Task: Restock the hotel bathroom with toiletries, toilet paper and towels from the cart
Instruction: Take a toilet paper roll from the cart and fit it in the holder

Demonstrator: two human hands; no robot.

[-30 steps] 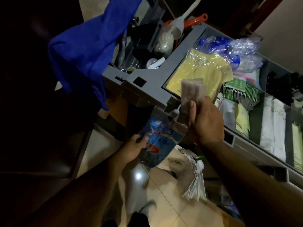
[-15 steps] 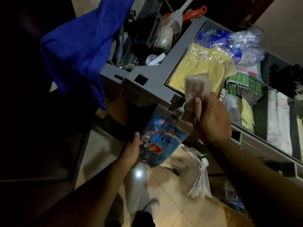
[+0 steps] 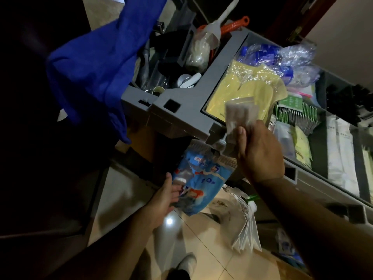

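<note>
Plastic sachet bundle (image 3: 240, 115) pinched in your right grip (image 3: 260, 152), just above grey cart (image 3: 181, 116) rim; blue printed bag (image 3: 201, 178) held low in your left grip (image 3: 161, 201), below cart. Risk: slick film, dim light, so sachets miss bag mouth, scatter on floor (image 3: 201, 251). Loose blue cloth (image 3: 96, 67) hangs near, may snag.

Holding a small see-through packet (image 3: 241, 112) upright in the right hand (image 3: 260, 154), over the edge of the grey cart (image 3: 181, 116). Gripping a blue picture bag (image 3: 203, 178) in the left hand (image 3: 161, 199), tilting just below it.
</note>
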